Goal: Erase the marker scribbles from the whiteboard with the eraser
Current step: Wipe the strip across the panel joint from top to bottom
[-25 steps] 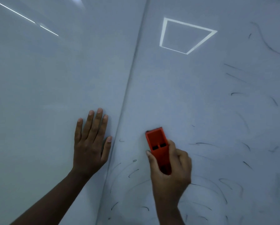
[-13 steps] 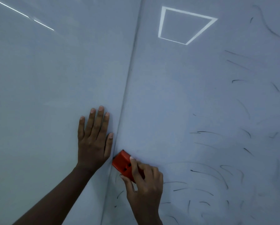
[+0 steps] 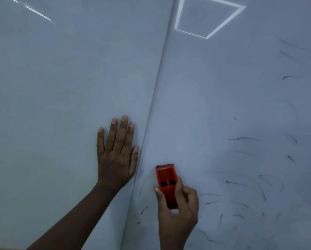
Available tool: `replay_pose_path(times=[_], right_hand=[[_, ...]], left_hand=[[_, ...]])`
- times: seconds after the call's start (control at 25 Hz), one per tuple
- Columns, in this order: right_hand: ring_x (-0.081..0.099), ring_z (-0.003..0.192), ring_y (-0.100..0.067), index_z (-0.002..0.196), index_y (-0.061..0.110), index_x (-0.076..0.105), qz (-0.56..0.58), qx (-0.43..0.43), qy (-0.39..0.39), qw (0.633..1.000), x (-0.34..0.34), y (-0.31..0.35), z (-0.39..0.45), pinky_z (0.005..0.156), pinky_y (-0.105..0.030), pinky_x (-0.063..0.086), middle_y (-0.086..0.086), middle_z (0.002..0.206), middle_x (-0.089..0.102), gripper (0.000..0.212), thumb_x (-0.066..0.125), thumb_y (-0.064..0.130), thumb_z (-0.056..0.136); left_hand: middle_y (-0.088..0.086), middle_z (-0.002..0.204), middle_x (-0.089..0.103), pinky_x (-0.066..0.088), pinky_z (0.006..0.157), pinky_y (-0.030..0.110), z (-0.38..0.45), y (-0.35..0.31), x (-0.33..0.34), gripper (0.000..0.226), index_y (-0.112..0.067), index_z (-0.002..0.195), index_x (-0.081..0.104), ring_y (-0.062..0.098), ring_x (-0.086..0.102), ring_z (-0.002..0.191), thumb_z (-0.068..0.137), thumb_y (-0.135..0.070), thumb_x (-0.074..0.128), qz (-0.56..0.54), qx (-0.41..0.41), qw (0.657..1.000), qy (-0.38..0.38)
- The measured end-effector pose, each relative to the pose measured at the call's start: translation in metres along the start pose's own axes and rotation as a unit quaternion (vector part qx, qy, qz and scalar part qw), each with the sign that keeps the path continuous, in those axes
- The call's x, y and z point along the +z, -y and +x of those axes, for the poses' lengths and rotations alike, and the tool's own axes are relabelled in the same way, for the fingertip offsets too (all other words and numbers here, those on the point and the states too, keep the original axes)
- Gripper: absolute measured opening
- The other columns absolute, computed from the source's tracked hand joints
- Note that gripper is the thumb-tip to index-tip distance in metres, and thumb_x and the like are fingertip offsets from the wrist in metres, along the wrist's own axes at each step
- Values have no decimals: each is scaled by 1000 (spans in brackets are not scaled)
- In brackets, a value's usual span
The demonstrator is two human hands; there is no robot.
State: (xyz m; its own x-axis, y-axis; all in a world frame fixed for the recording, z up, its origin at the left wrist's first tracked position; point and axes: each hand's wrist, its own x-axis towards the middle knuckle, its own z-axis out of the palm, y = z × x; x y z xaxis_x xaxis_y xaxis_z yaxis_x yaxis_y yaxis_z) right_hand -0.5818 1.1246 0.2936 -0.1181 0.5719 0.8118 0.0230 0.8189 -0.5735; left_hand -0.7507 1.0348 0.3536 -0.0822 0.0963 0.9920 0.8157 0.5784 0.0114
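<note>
Left hand (image 3: 116,156) flat, fingers (image 3: 123,130) straight and together, forearm angled up from lower left. Right hand (image 3: 178,212) curled in a grip, thumb on left side.

The left hand (image 3: 116,156) lies flat on the whiteboard (image 3: 61,87), left of its seam (image 3: 156,87). Right of the seam, the right hand (image 3: 178,212) holds the eraser (image 3: 166,179) against the board; scribbles (image 3: 245,184) spread further right.

Whiteboard (image 3: 223,105) lies open above the eraser (image 3: 166,179); left hand (image 3: 116,156) blocks leftward
</note>
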Motion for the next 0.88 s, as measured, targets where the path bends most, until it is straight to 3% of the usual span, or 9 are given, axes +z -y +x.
replay_pose_path(times=[0.2,0.44,0.56,0.76,0.88], right_hand=[[59,92,-20,138,16,66,23,33,-18,999,17,28,13,73,-31,64,7,104,48,72,81,48,76],[50,85,-15,152,35,48,-100,-50,102,988,19,-19,-71,63,-38,54,0,97,52,78,81,50,84],[50,86,-13,146,34,54,-116,-72,121,983,10,-29,-73,63,-37,54,1,97,53,75,84,51,79],[55,89,-19,142,23,63,-60,-8,25,998,0,-6,-8,69,-33,58,2,104,50,68,77,55,84],[58,93,-22,143,23,60,-28,14,-12,999,-7,-8,12,73,-33,63,-1,105,49,68,80,46,83]], left_hand=[[13,174,18,11,131,57,-1,0,-1,64,-6,166,23,31,13,163,110,-29,44,-16,1,1000,2],[15,173,20,12,131,59,-3,-1,2,64,-5,166,25,31,12,163,110,-26,49,-15,1,1000,-12],[15,173,20,12,130,59,-7,0,2,64,-5,166,26,30,11,164,110,-27,50,-15,0,1000,-18],[13,173,18,12,130,58,-11,-1,2,63,-4,165,28,29,10,164,110,-26,50,-20,-6,1000,-18],[13,172,20,12,130,58,-11,-2,2,60,-4,164,30,29,9,163,111,-25,47,-18,-9,1000,-18]])
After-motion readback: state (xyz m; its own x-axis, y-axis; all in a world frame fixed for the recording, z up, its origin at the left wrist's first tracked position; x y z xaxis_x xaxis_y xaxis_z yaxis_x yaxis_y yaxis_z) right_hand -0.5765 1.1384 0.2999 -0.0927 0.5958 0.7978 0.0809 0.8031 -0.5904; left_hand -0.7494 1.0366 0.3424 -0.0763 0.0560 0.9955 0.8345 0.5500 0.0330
